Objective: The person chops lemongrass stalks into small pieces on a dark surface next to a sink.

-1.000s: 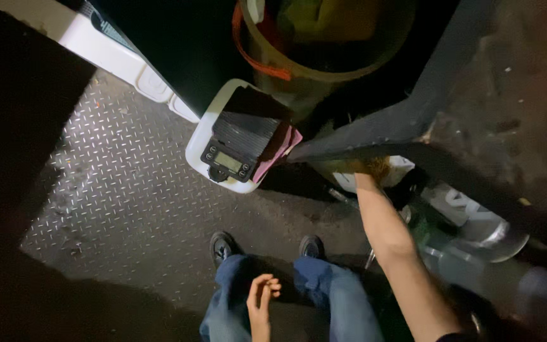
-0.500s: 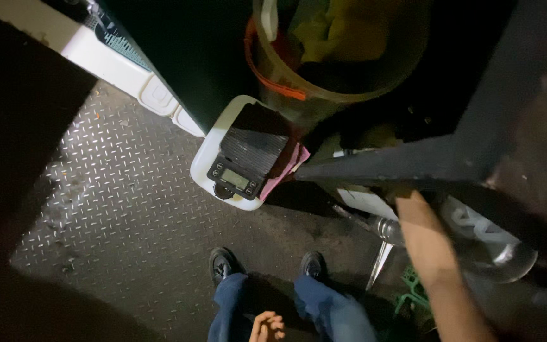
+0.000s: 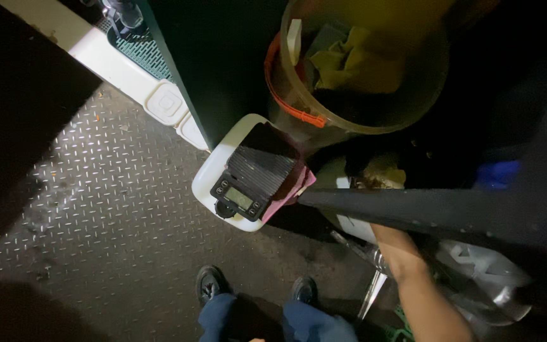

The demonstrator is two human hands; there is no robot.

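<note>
Since half a second ago my view has swung down and right: the bucket now sits higher and larger in view, my left hand has dropped out of view at the bottom edge, and my right arm [image 3: 413, 285] has pushed further under the dark bar.

Left to right:
- Diamond-plate floor [image 3: 96, 209], one lit patch, dark shadow either side.
- White ledge [image 3: 128, 73] running diagonally top left, with two square embossed ends and a teal grating behind it.
- One digital scale [image 3: 256, 180], dark ribbed platform, small display and buttons facing me, sitting on a white rounded base; something pink sticks out from under its right edge.
- My two black shoes [image 3: 210, 285], blue trouser legs below them.
- One translucent bucket [image 3: 362, 69], orange handle on its left rim, yellow cloth and scraps inside.
- One dark bar [image 3: 425, 212] crossing horizontally, right above my wrist. It blocks the view of my right hand completely, so I cannot tell whether the fingers are spread, closed or gripping anything.
- Something white just left of my wrist, partly under the bar; nearest thing to my hand.
- Metal pieces [image 3: 495, 285], shiny, right of my forearm; count unclear in the dark.
</note>
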